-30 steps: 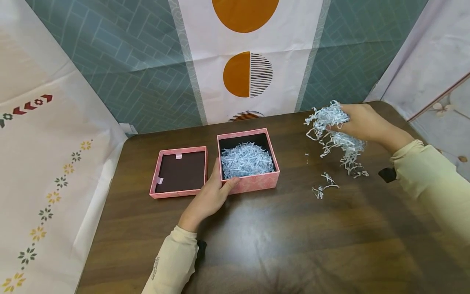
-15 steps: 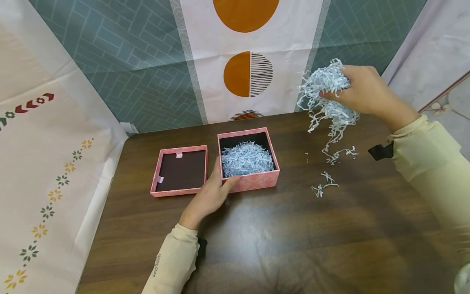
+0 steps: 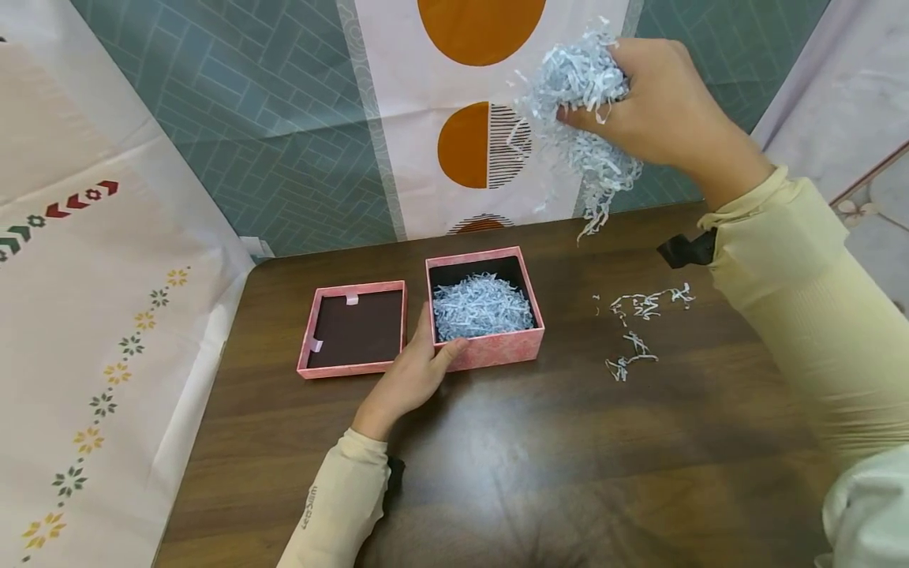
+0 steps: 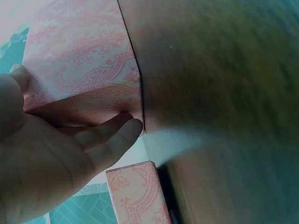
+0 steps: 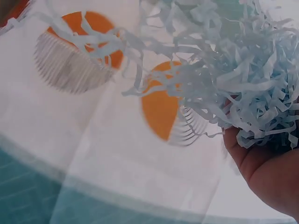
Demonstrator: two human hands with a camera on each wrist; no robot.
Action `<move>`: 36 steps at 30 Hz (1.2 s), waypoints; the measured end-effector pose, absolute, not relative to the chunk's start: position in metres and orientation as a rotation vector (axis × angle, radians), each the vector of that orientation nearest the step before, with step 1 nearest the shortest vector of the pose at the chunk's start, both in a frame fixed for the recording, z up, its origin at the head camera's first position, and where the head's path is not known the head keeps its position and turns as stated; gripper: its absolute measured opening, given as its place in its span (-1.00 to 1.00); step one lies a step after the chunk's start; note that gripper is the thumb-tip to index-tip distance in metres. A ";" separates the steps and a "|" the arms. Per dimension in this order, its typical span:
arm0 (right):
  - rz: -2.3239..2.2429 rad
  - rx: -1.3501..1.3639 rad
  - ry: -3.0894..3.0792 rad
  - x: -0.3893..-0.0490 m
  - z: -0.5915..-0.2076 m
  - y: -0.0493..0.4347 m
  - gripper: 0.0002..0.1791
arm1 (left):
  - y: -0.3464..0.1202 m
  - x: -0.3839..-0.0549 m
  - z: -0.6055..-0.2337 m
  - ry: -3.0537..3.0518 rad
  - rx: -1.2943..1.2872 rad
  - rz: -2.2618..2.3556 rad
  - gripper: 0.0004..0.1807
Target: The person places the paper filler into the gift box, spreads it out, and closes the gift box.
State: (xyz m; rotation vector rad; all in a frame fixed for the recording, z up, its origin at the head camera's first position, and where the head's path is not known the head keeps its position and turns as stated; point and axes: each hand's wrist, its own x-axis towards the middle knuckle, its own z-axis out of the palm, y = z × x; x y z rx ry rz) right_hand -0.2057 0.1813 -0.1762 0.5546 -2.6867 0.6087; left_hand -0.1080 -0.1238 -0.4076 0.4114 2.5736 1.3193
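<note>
My right hand (image 3: 656,110) grips a big bunch of pale blue shredded paper (image 3: 578,87), raised well above the table's back edge. Loose strands dangle from it, and in the right wrist view the shredded paper (image 5: 261,84) spills over the curled fingers. A pink patterned box (image 3: 497,352) stands on the table with more shredded paper (image 3: 483,306) inside its dark interior. My left hand (image 3: 405,379) holds the box's front left corner, thumb at the front wall; in the left wrist view its fingers (image 4: 110,135) lie along the side wall.
Left of the box lies the pink lid (image 3: 348,368), dark inside face up, with two small ribbon tabs. Stray paper strands (image 3: 632,355) lie on the brown table (image 3: 540,473) to the right. A patterned fabric backdrop (image 3: 305,158) hangs behind the table.
My right hand has risen and moved left with the bunch of shredded paper, and some strands have dropped onto the table. My left hand stays at the box.
</note>
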 end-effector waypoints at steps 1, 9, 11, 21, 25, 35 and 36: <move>0.618 0.546 -2.688 -0.205 -0.173 0.177 -0.51 | -0.123 -0.108 -0.408 2.574 0.419 1.321 0.04; 0.814 0.650 -2.607 -0.201 -0.181 0.135 -0.47 | -0.123 -0.111 -0.408 2.590 0.451 1.342 0.02; 0.867 0.713 -2.567 -0.203 -0.193 0.123 -0.51 | -0.124 -0.111 -0.408 2.597 0.445 1.338 0.01; 1.046 0.780 -2.583 -0.210 -0.303 0.084 -0.59 | -0.121 -0.111 -0.409 2.628 0.485 1.336 -0.01; 0.819 0.830 -2.829 -0.207 -0.345 0.081 -0.54 | -0.121 -0.110 -0.408 2.637 0.457 1.285 0.01; 0.058 1.109 -3.197 -0.207 -0.372 0.073 -0.31 | -0.121 -0.111 -0.407 2.620 0.350 1.225 0.02; 0.022 1.114 -3.187 -0.208 -0.373 0.070 -0.35 | -0.122 -0.111 -0.407 2.622 0.345 1.223 0.02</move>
